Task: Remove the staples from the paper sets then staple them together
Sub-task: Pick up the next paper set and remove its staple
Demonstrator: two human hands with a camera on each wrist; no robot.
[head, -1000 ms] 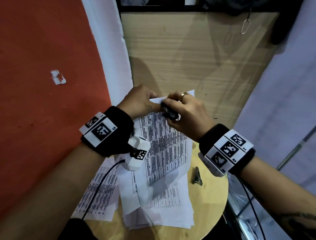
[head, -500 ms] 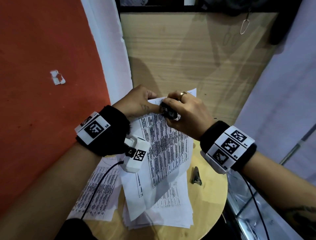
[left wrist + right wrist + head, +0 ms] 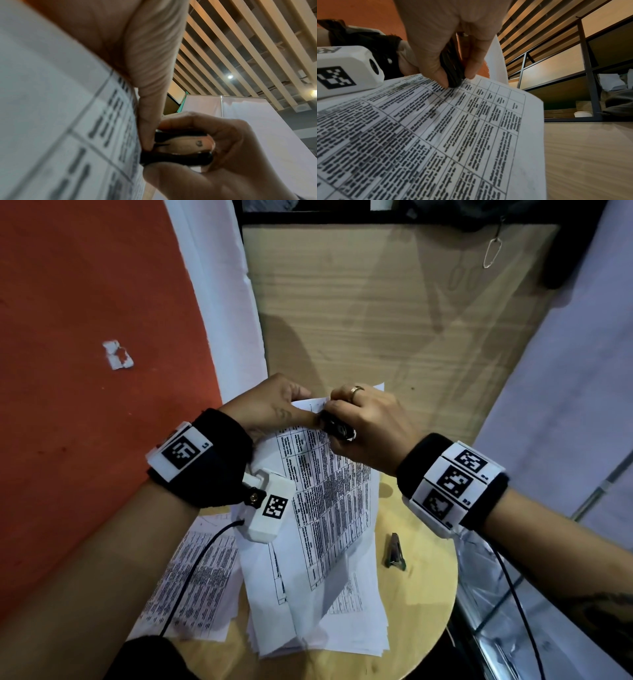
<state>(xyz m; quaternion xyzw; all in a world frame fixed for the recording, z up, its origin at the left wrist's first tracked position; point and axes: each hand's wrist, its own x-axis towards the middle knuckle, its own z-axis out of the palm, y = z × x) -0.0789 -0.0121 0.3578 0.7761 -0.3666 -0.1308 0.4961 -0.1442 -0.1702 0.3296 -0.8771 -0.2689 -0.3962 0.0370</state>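
Both hands have barely shifted. Left hand (image 3: 270, 405) pinches the top corner of a printed paper set (image 3: 329, 494), lifted above loose sheets (image 3: 342, 631) on the round worktop (image 3: 424, 611). Right hand (image 3: 370, 429) has its fingers (image 3: 476, 65) clamped on a black staple remover (image 3: 178, 148) at that corner.

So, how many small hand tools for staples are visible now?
2: a black staple remover gripped in the right hand at the held paper's corner, and a dark metal tool lying on the round wooden table.
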